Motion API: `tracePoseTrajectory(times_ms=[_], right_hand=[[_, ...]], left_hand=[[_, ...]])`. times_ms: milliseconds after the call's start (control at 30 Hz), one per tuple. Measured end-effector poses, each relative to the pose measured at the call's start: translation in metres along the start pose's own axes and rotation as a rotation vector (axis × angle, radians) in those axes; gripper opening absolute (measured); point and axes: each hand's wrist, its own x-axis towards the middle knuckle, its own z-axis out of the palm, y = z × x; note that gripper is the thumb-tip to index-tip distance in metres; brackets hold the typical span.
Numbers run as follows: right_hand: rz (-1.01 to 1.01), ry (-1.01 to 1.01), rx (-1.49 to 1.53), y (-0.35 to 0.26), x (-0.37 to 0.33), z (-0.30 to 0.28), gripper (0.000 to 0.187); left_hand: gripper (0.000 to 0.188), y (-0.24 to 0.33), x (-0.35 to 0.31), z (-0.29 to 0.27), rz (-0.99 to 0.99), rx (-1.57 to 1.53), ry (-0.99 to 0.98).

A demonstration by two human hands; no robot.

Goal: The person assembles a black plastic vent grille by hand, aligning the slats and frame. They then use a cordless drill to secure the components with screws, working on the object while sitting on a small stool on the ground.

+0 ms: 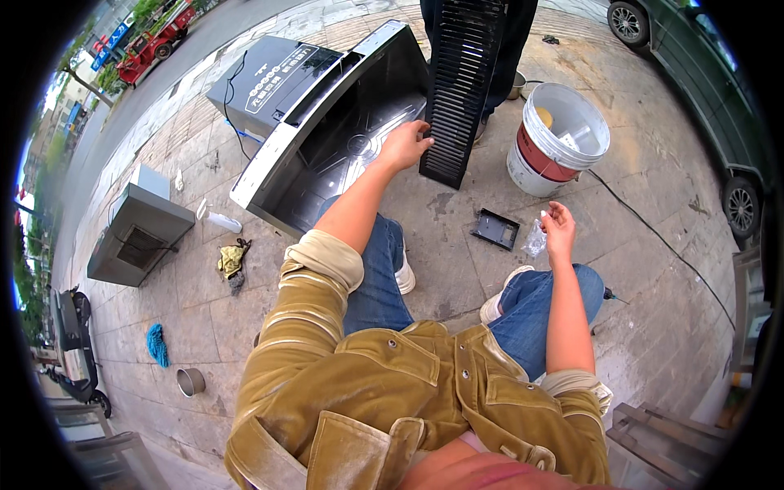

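Observation:
My left hand [403, 146] reaches forward to the left edge of a tall black slatted panel [459, 98]. Its thumb and fingers are apart, with the fingertips at the panel's edge; whether they press on it I cannot tell. The panel stands upright before a person's dark-trousered legs [500, 61]. Below my left forearm lies a large dark metal housing [347, 135] with a silver rim, its hollow side showing, like a range hood body. My right hand [559, 233] is closed in a pinch, a small white bit showing at its fingertips. Beside it is a clear plastic bag [535, 239].
A white bucket [523, 159] with a red band stands ahead right. A small black tray [495, 229] lies before my feet. To the left are a grey box-shaped unit [139, 233], a spray bottle [223, 221], a rag [233, 258], a blue cloth [157, 345] and a metal cup [190, 381].

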Motion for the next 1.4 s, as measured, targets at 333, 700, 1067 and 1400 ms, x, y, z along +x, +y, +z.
tracePoseTrajectory(times_ms=[333,700,1067,1400], right_hand=[[0.012,-0.011,0.001,-0.018,0.017,-0.003,0.030],[0.122,-0.070,0.103,0.017,0.063,0.007,0.031],[0.388,-0.210,-0.257,0.011,0.113,-0.029,0.031],[0.556,0.332,0.107,0.015,-0.014,-0.039,0.032]], left_hand=[[0.039,0.090,-0.030,0.015,0.228,-0.055,-0.230],[0.039,0.067,-0.040,0.136,0.397,0.153,-0.845],[0.041,0.044,0.046,0.199,0.235,0.160,-1.144],[0.041,0.109,-0.013,0.162,0.125,0.142,-1.225]])
